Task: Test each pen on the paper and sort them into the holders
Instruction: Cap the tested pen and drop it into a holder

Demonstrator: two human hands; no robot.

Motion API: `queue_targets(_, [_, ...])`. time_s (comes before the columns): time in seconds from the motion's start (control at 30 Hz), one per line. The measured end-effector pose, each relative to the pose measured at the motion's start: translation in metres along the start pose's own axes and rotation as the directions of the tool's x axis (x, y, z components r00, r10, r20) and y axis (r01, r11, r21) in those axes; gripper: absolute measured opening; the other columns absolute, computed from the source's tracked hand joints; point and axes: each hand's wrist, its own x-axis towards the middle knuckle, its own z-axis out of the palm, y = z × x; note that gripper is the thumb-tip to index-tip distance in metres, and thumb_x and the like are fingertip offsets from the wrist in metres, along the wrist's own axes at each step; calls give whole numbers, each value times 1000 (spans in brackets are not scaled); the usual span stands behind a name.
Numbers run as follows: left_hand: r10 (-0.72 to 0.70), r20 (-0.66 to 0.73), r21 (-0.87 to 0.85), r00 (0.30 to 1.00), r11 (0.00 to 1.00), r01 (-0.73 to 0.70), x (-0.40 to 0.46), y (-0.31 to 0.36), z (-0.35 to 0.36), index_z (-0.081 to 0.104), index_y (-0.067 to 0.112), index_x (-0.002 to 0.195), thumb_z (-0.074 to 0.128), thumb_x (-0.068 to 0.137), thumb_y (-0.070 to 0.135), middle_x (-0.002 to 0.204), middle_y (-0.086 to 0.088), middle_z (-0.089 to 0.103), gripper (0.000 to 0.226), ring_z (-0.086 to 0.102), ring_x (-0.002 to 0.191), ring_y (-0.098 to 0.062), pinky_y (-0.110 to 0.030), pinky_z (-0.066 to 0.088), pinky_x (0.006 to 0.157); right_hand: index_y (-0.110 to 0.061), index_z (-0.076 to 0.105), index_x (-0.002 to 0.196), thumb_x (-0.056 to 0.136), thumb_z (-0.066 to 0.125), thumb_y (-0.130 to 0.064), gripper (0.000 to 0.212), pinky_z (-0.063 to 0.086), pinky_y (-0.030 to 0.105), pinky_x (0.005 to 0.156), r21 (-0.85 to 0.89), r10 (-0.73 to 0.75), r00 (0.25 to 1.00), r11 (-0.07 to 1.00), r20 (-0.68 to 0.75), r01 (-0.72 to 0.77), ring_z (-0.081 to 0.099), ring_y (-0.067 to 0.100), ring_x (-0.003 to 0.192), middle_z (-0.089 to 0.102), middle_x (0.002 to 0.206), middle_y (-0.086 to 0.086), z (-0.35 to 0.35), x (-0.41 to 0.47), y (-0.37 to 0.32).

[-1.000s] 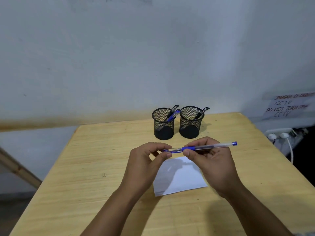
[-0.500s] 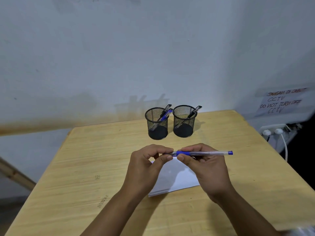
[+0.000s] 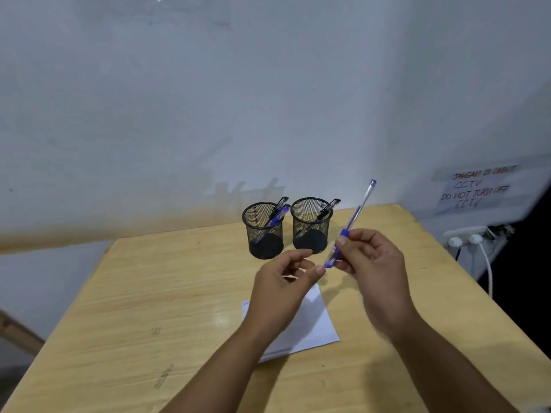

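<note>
**Pen now tilted up in the right hand, left hand released**

Half a second ago the pen point(image 3: 351, 225) was lying almost horizontal between both hands, and the left fingertips pinched its tip end. Now it stands steeply, the blue end plug pointing up and away toward the wall, the lower blue end pointing down toward the left hand. Only the right hand point(image 3: 374, 272) holds it, with thumb and fingers closed around the blue grip section. The left hand point(image 3: 283, 289) has let go: its fingers are loosely curled and hold nothing, and the thumb tip is just beside the lower end of the pen; I cannot tell if it touches. Both hands are higher above the table than before.

The pen has a clear plastic barrel, thin and straight, with blue parts at both ends. The paper point(image 3: 316, 320) is a white flat sheet lying on the table point(image 3: 149, 293), partly under the left wrist. The table is light wood with visible grain and some small marks. Behind the hands stand two round holders of black wire mesh, side by side and very close. The left holder point(image 3: 264, 231) contains two pens leaning to the right, the right holder point(image 3: 311, 226) contains one dark pen.
</note>
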Motion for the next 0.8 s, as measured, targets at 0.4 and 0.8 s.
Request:
queue_targets(0.4, [-163, -135, 321, 977, 926, 198, 90, -24, 34, 62, 15, 100, 83, 67, 43, 94, 6, 66, 48, 63, 90, -15, -26, 43, 70, -21, 75, 88, 88, 59, -21, 17, 43, 28, 69, -855, -155, 934, 376, 323, 358, 60, 17, 85, 71, 89, -2, -15, 108, -38])
queue_targets(0.8, [-107, -258, 348, 960, 917, 196, 102, -24, 42, 67, 14, 99, 76, 79, 38, 92, 1, 68, 33, 60, 84, -17, -23, 40, 70, -21, 69, 111, 86, 65, -33, 27, 43, 29, 79, -863, -68, 882, 185, 466, 470, 59, 25, 107, 66, 109, 5, 24, 135, -2])
